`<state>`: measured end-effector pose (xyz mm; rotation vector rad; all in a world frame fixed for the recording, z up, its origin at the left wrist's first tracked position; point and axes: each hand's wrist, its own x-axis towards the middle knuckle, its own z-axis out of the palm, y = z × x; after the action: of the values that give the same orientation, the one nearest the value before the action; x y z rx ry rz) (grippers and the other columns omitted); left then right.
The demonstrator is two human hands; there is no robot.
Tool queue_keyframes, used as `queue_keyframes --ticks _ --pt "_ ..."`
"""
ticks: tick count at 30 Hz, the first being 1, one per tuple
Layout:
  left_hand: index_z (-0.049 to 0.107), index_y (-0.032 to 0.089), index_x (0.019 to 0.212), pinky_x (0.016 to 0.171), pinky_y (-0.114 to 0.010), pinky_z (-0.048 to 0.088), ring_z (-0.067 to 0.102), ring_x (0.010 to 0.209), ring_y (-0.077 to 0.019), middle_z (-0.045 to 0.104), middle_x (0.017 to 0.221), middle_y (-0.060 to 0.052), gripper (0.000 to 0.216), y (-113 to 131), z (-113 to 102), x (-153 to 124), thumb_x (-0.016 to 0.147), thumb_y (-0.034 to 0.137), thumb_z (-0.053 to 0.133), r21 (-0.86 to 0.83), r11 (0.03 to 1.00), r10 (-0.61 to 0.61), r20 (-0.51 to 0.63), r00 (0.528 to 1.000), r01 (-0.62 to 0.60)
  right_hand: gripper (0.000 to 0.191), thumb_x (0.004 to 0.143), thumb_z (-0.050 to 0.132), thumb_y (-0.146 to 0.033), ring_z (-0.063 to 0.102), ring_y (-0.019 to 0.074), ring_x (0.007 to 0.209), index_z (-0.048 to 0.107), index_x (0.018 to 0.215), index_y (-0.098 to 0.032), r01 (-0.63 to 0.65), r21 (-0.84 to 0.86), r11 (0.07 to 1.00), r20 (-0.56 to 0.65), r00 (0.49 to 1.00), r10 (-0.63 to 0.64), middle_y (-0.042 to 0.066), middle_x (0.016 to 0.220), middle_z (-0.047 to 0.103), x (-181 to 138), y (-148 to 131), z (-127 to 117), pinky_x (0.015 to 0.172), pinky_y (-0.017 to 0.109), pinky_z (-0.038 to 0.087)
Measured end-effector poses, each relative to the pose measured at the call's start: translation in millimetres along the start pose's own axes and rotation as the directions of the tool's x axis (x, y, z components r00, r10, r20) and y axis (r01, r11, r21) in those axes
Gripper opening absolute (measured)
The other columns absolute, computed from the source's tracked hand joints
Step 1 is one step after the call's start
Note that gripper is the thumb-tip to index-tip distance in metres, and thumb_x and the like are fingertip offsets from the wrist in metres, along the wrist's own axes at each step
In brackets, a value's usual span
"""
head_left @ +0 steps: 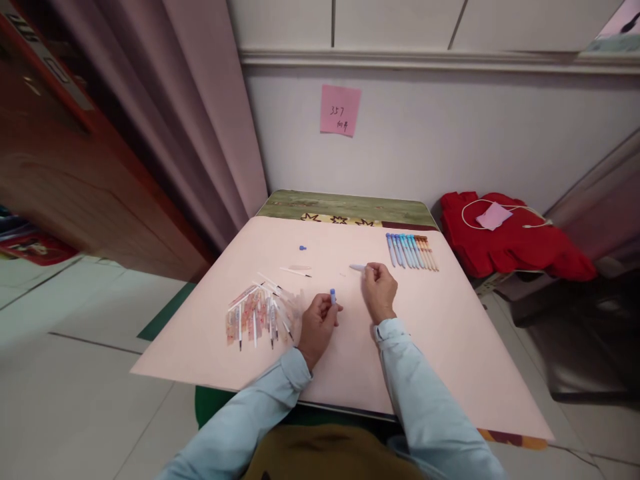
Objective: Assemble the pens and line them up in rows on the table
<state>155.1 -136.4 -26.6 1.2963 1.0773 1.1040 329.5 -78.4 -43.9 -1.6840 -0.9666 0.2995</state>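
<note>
My left hand (319, 325) rests on the pink sheet (430, 347) with its fingers closed round a small blue pen part (333, 295) that stands upright. My right hand (379, 289) lies a little further back, pinching the end of a pale pen barrel (358, 267) that points left. To the left of my left hand lies a heap of pen refills in clear wrappers (257, 312). One loose refill (295, 271) and a small blue cap (303, 248) lie further back.
A row of several assembled pens (412, 251), blue then orange, lies at the back right of the sheet. A red cloth with a white cable (505, 240) sits to the right. A pink note (340, 110) hangs on the wall; a curtain (200, 120) hangs left.
</note>
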Motion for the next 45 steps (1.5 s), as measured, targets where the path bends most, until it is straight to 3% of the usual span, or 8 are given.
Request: queue_keyframes --ticks 2,7,13,18,22,26,38,45 --pt "0.055 0.019 0.091 0.052 -0.021 0.044 0.054 0.056 -0.0091 0.067 0.081 -0.001 0.02 -0.2 0.8 -0.1 0.084 0.037 0.063 0.02 1.0 0.015 0.016 1.0 -0.015 0.027 0.083 0.054 -0.039 0.061 0.0188 0.068 0.071 0.092 -0.02 0.001 -0.109 0.994 0.031 1.0 0.003 0.002 0.072 0.07 0.2 -0.4 -2.0 0.067 0.029 0.042" --pt "0.059 0.019 0.085 0.056 -0.022 0.041 0.051 0.058 -0.0098 0.06 0.071 0.002 0.014 -0.5 1.9 -1.9 0.084 0.033 0.064 0.174 0.976 0.132 0.018 0.991 -0.133 0.025 0.081 0.054 -0.035 0.063 0.0199 0.07 0.071 0.094 -0.022 -0.001 -0.176 0.984 0.083 0.996 0.016 0.001 0.074 0.071 -0.6 0.3 -0.6 0.066 0.029 0.041" --pt "0.067 0.019 0.092 0.059 -0.024 0.043 0.053 0.061 -0.0111 0.063 0.079 -0.001 0.013 0.1 1.9 -6.1 0.082 0.027 0.064 0.279 0.924 0.261 0.046 0.964 -0.263 0.02 0.079 0.055 -0.029 0.06 0.02 0.068 0.072 0.087 -0.023 0.061 -0.251 0.966 0.13 0.991 -0.029 0.002 0.078 0.071 -3.8 -1.5 -0.5 0.063 0.029 0.038" --pt "0.064 0.018 0.096 0.057 -0.023 0.045 0.055 0.063 -0.0111 0.065 0.079 -0.001 0.019 -2.2 1.2 -4.0 0.086 0.034 0.061 0.098 0.984 0.149 0.012 0.989 -0.15 0.026 0.079 0.057 -0.026 0.059 0.0188 0.068 0.07 0.102 -0.023 0.075 -0.298 0.952 0.13 0.991 -0.037 0.001 0.078 0.071 -6.3 -4.3 -1.1 0.063 0.028 0.036" --pt "0.055 0.018 0.109 0.048 -0.021 0.042 0.055 0.056 -0.0093 0.068 0.085 -0.003 0.031 -3.1 -0.4 0.1 0.084 0.034 0.062 -0.108 0.994 0.004 -0.052 0.999 -0.009 0.02 0.079 0.059 -0.026 0.06 0.019 0.072 0.071 0.094 -0.024 0.088 -0.314 0.945 0.161 0.986 -0.038 0.001 0.082 0.072 -6.6 -4.3 -0.9 0.064 0.028 0.036" --pt "0.043 0.018 0.127 0.046 -0.02 0.042 0.056 0.055 -0.0099 0.068 0.083 -0.003 0.05 -0.4 -2.8 2.7 0.083 0.033 0.062 -0.199 0.98 -0.031 -0.107 0.994 0.009 0.02 0.078 0.057 -0.024 0.06 0.0196 0.074 0.071 0.093 -0.023 0.093 -0.355 0.93 0.162 0.986 -0.036 0.002 0.084 0.071 -6.2 -4.0 -0.5 0.064 0.029 0.035" --pt "0.046 0.019 0.127 0.045 -0.019 0.039 0.055 0.053 -0.0092 0.066 0.077 0.001 0.051 5.3 -2.8 1.3 0.081 0.032 0.064 -0.187 0.982 -0.047 -0.068 0.997 0.034 0.023 0.083 0.053 -0.032 0.06 0.0195 0.075 0.071 0.092 -0.021 0.118 -0.31 0.943 0.139 0.987 -0.078 0.005 0.087 0.07 -7.5 -2.8 -0.3 0.069 0.03 0.039" --pt "0.051 0.018 0.12 0.05 -0.02 0.041 0.052 0.052 -0.0085 0.063 0.072 0.002 0.042 5.7 -1.2 -2.8 0.08 0.027 0.062 -0.07 0.997 -0.009 0.145 0.989 0.02 0.023 0.084 0.053 -0.032 0.059 0.0195 0.072 0.073 0.089 -0.021 0.114 -0.294 0.949 0.11 0.99 -0.085 0.004 0.082 0.07 -6.0 -2.0 -0.6 0.069 0.03 0.039"
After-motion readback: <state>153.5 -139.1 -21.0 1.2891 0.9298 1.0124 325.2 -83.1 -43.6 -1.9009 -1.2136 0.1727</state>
